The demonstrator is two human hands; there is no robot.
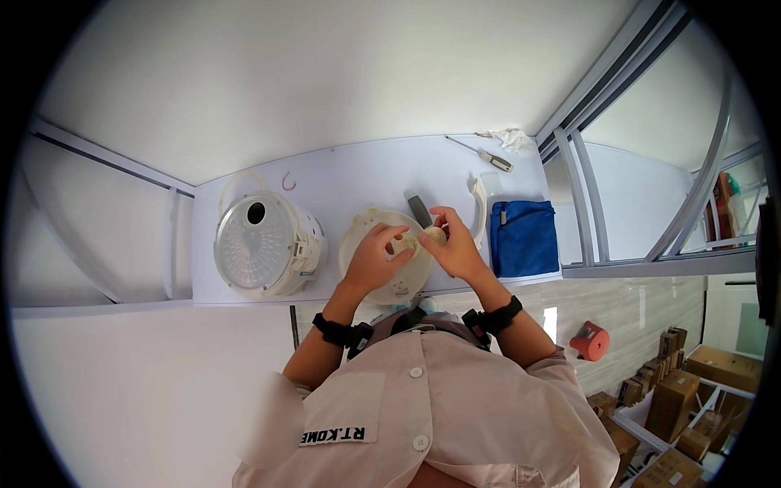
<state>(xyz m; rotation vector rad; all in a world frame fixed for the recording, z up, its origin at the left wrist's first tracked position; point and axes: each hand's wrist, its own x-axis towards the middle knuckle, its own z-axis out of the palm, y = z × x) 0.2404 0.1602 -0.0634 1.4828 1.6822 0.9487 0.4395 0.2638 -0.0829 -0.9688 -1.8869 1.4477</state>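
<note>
My left hand (377, 255) is over a cream round plastic cover (351, 236), its thumb and fingers apart and curved, with nothing plainly held. My right hand (457, 250) pinches a small rounded cream piece (435, 235) between thumb and fingers, above the cover's right edge. What that piece is cannot be made out. Just beyond it, a grey handle (418, 210) lies on the white table, its other end hidden by my right hand. To the left stands a white rice cooker body (307, 244), with a perforated metallic disc (256, 248) bearing a dark round hole.
On the white table (358, 175) lie a screwdriver (495, 161), a crumpled white cloth (512, 140), a curved cream handle (478, 211), a blue fabric pouch (524, 238) and a thin red wire (288, 181). Grey-framed panels flank both ends. A red roll (591, 342) and cardboard boxes (672, 403) occupy the floor.
</note>
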